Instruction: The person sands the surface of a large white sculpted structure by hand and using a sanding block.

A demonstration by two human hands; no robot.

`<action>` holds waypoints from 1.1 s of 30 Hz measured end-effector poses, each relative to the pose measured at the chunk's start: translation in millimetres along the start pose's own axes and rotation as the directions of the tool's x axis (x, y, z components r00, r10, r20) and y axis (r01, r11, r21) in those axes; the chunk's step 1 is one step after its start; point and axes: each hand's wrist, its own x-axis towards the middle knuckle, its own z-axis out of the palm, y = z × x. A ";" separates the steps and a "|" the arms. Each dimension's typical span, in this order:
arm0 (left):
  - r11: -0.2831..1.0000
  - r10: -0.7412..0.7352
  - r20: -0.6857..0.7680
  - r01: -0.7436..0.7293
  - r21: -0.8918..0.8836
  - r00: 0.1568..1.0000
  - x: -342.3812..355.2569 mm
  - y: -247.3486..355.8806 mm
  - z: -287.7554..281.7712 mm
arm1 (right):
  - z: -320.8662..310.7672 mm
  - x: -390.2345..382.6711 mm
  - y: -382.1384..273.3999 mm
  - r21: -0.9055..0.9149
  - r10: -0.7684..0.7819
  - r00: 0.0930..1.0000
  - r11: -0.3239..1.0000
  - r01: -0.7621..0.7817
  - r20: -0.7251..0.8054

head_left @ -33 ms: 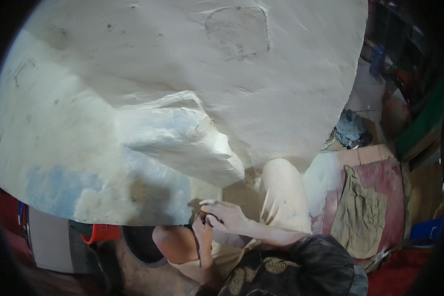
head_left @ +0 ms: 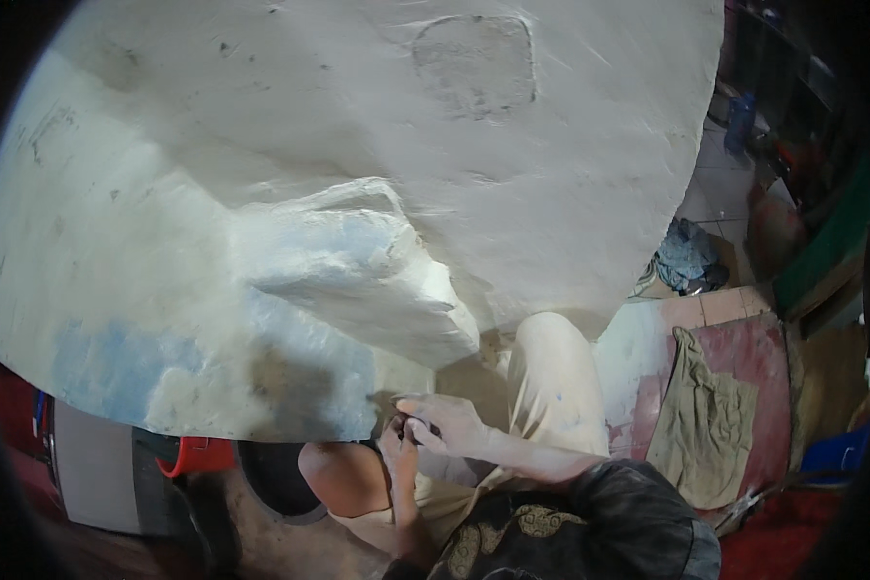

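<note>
My left hand [head_left: 397,449] and my right hand [head_left: 454,423] meet in front of my lap, just beyond the lower edge of a large pale plaster-like surface. White powder coats the right hand and its forearm. The fingers of both are bent and drawn together; between them is a small dark spot, too small and shadowed to name. Right by the hands, a raised white block-like ledge [head_left: 358,261] juts from the surface [head_left: 551,193]. Smears of light blue [head_left: 116,372] mark its lower left part.
A red bucket [head_left: 203,456] and a dark round basin [head_left: 282,481] stand at lower left, beside a grey panel [head_left: 95,469]. On the right, an olive cloth [head_left: 706,425] lies on a reddish floor patch [head_left: 768,362]. Bluish crumpled cloth [head_left: 688,256] lies farther back.
The fingers of my right hand have come down slightly and curled closer to the left hand. The left hand stays nearly in place.
</note>
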 end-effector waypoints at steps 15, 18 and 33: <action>0.994 0.090 0.043 -0.092 0.056 0.995 -6.5 17.8 13.1 | -60.5 94.4 30.4 -0.128 -0.003 0.975 0.991 -0.027 -0.224; 0.990 0.109 0.053 -0.114 0.086 0.993 -3.6 25.3 14.1 | -60.1 82.2 46.5 -0.019 -0.031 0.940 0.999 0.026 -0.340; 0.989 0.133 0.007 -0.133 0.067 0.991 -12.1 21.2 6.6 | -57.4 149.4 -39.3 -0.514 -0.473 0.873 0.781 0.354 -0.118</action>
